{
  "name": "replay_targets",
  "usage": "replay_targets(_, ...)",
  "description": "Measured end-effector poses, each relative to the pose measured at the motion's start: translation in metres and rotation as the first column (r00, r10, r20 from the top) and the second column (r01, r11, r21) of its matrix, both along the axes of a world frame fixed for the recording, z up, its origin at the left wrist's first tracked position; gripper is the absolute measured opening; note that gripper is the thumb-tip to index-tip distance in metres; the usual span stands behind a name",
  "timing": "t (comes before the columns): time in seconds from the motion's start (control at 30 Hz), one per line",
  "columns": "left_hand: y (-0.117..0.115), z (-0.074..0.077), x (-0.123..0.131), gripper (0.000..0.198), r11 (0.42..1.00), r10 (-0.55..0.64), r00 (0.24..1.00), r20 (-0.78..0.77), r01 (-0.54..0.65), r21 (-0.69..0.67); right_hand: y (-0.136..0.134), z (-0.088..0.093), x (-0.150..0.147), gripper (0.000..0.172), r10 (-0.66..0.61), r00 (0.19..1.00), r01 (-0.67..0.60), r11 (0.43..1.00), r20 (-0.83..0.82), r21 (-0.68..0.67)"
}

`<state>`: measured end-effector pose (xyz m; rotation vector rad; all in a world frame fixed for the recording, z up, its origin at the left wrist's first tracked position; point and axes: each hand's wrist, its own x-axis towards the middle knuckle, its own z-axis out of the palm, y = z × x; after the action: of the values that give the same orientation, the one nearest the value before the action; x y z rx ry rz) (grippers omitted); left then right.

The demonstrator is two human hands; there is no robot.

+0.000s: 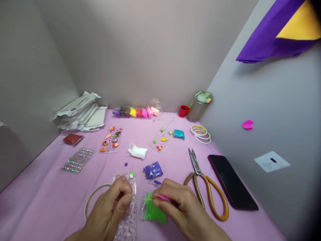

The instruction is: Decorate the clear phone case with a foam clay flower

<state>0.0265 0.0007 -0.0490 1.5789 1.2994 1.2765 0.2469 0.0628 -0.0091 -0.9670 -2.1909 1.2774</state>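
My right hand [184, 206] pinches a slim pink tool [163, 196], whose far end is hidden by the fingers. A bit of bright green shows at the fingertips. Just below lies an opened clear packet of green clay [155, 215]. My left hand [114, 204] is closed, thumb against fingers; whatever it holds is hidden. Under it is a clear embossed plastic sheet [128, 225], with a small white and green clay piece [131, 174] at its top edge. A packet of blue-purple clay [153, 170] and a small blue clay strip [157, 182] lie beyond my right hand.
Brown-handled scissors [198, 177] and a black phone [232, 180] lie right. A tape roll [94, 194] is partly under my left hand. Farther off are white clay [137, 151], sticker sheets [111, 140], gem strips [79, 160], a bottle [200, 107] and stacked packets [80, 112].
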Motion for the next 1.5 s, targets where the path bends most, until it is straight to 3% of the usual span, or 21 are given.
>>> replay_targets(0.13, -0.003, -0.001, -0.001, 0.040, 0.986, -0.030, 0.999, 0.015, 0.032, -0.163, 0.000, -0.005, 0.003, 0.020, 0.083, 0.981, -0.098, 0.992, 0.177, 0.075)
replay_targets(0.33, 0.006, 0.012, 0.004, 0.039, 0.899, -0.043, 0.941, 0.335, 0.183, -0.398, -0.002, -0.003, 0.004, 0.008, 0.111, 0.940, -0.144, 0.986, 0.322, 0.083)
replay_targets(0.43, 0.009, 0.018, 0.005, 0.036, 0.878, -0.029, 0.906, 0.421, 0.225, -0.424, -0.002, -0.004, 0.005, 0.013, 0.093, 0.927, -0.146, 0.982, 0.363, 0.120)
replay_targets(0.67, 0.009, 0.027, 0.000, 0.029, 0.878, 0.172, 0.794, 0.584, 0.145, -0.455, -0.002, -0.013, 0.002, 0.011, 0.051, 0.924, -0.124, 0.978, 0.379, 0.170)
replay_targets(0.83, 0.010, 0.030, 0.002, 0.028, 0.883, 0.181, 0.734, 0.655, 0.172, -0.437, -0.002, -0.009, 0.003, 0.017, 0.065, 0.940, -0.121, 0.982, 0.336, 0.147)
replay_targets(0.93, 0.009, 0.030, 0.005, 0.029, 0.868, 0.191, 0.711, 0.677, 0.199, -0.454, -0.002, -0.003, 0.003, 0.018, 0.079, 0.972, -0.100, 0.992, 0.222, 0.083)
replay_targets(1.17, 0.009, 0.023, 0.012, 0.021, 0.826, 0.171, 0.765, 0.621, 0.232, -0.514, -0.001, 0.004, -0.001, 0.014, -0.071, 0.995, 0.063, 0.991, -0.064, -0.119)
replay_targets(1.3, 0.010, 0.022, 0.011, 0.021, 0.825, 0.141, 0.821, 0.553, 0.211, -0.525, -0.003, 0.005, -0.003, 0.011, -0.106, 0.988, 0.080, 0.974, -0.114, -0.213)
replay_targets(1.5, 0.012, 0.019, 0.002, 0.021, 0.855, 0.143, 0.888, 0.436, 0.111, -0.507, -0.004, 0.004, -0.003, 0.012, -0.127, 0.981, 0.091, 0.968, -0.146, -0.233)
